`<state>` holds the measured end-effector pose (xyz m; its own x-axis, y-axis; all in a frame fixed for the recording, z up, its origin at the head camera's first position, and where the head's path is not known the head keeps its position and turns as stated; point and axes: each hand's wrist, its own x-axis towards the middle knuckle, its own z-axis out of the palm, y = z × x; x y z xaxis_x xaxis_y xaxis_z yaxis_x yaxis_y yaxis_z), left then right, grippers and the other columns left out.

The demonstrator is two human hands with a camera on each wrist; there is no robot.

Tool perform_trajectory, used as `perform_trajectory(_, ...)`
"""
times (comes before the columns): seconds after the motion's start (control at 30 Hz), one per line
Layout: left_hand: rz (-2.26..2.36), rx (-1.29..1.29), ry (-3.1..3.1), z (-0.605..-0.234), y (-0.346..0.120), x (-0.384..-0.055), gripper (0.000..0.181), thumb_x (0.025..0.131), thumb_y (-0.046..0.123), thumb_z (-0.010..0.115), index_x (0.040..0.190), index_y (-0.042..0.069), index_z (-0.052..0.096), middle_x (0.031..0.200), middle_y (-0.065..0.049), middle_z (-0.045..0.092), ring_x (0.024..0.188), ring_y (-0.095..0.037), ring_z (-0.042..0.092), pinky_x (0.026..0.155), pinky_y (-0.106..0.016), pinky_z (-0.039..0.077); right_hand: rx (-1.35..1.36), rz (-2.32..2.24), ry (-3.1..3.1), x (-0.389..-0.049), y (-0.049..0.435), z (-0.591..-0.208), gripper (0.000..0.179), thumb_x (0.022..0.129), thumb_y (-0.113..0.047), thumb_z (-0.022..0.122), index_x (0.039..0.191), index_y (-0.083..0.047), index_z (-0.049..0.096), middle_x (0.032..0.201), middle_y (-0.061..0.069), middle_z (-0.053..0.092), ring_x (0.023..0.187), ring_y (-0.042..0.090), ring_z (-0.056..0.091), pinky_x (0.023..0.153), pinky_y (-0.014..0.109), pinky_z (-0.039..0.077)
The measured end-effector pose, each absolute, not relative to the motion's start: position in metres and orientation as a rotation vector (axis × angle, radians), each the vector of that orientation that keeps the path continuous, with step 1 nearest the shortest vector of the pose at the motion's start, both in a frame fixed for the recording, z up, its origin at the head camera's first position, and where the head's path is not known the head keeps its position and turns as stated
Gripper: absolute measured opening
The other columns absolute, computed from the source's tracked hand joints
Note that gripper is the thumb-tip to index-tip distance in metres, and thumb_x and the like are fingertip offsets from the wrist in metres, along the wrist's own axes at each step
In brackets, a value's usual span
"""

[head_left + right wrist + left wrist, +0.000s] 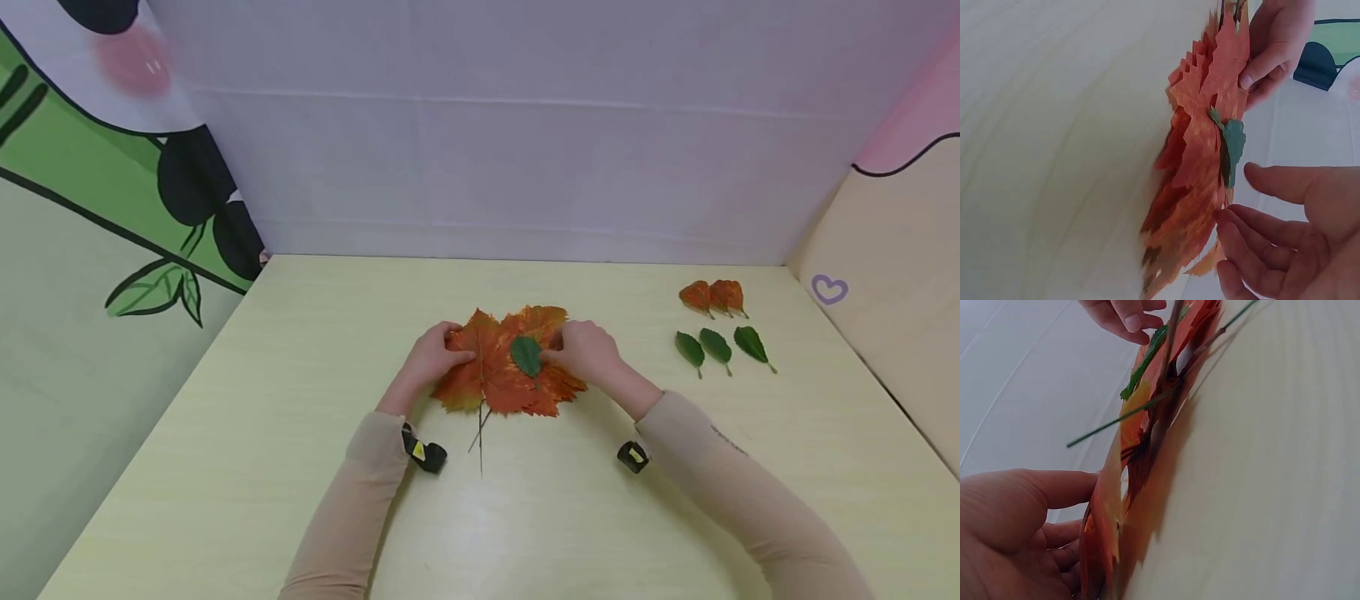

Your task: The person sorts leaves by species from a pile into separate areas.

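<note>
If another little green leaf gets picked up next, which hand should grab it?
Probably the right hand. It's much nearer the three small green leaves lying off to the right. The left hand is farther away and holds the edge of the big orange maple-like leaves.

We reach both arms forward, the left arm [352,508] and right arm [738,492] slanting inward. Our left hand [437,354] pinches with a straight thumb, its fingers set opposite. Our right hand [588,350] faces it (palm turned inward), thumb [1285,181] held apart from its gently bent fingers [1260,244].
</note>
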<state>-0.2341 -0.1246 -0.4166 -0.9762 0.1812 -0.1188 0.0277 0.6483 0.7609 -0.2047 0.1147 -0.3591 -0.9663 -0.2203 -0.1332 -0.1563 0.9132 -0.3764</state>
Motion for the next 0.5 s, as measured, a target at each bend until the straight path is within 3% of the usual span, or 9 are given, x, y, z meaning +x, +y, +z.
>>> perform_trajectory(0.13, 1.242, 0.172, 2.678, -0.415, -0.125, -0.234, 0.059, 0.081, 0.022, 0.067, 0.13, 0.001, 0.043, 0.128, -0.017, 0.049, 0.115, -0.03, 0.047, 0.097, -0.042, 0.038, -0.279, -0.548, 2.904, -0.207, 0.107, -0.361, 0.026, 0.082, -0.03, 0.066, 0.093, -0.006, 0.067, 0.083, 0.004, 0.066, 0.065, 0.015, 0.059, 0.054, 0.027, 0.047)
perform_trajectory(0.27, 1.232, 0.19, 2.691, -0.414, -0.125, -0.234, 0.058, 0.081, 0.021, 0.067, 0.13, 0.001, 0.043, 0.127, -0.018, 0.049, 0.115, -0.03, 0.047, 0.097, -0.042, 0.038, -0.219, -0.562, 2.861, -0.212, 0.099, -0.367, 0.034, 0.079, -0.04, 0.067, 0.075, -0.007, 0.06, 0.06, -0.001, 0.051, 0.051, 0.011, 0.045, 0.043, 0.021, 0.032)
perform_trajectory(0.37, 1.231, 0.196, 2.693, -0.414, -0.125, -0.233, 0.058, 0.081, 0.021, 0.067, 0.13, 0.0, 0.043, 0.128, -0.018, 0.049, 0.115, -0.031, 0.047, 0.096, -0.042, 0.038, -0.209, -0.506, 2.85, -0.213, 0.095, -0.369, 0.041, 0.076, -0.045, 0.068, 0.073, -0.008, 0.052, 0.059, -0.002, 0.043, 0.052, 0.012, 0.039, 0.043, 0.022, 0.027)
perform_trajectory(0.5, 1.233, 0.177, 2.681, -0.413, -0.124, -0.232, 0.058, 0.081, 0.022, 0.067, 0.131, 0.002, 0.043, 0.127, -0.017, 0.049, 0.114, -0.03, 0.047, 0.096, -0.042, 0.039, -0.204, -0.415, 2.856, -0.213, 0.093, -0.372, 0.042, 0.074, -0.046, 0.07, 0.082, -0.009, 0.051, 0.07, 0.002, 0.052, 0.059, 0.015, 0.048, 0.046, 0.025, 0.034)
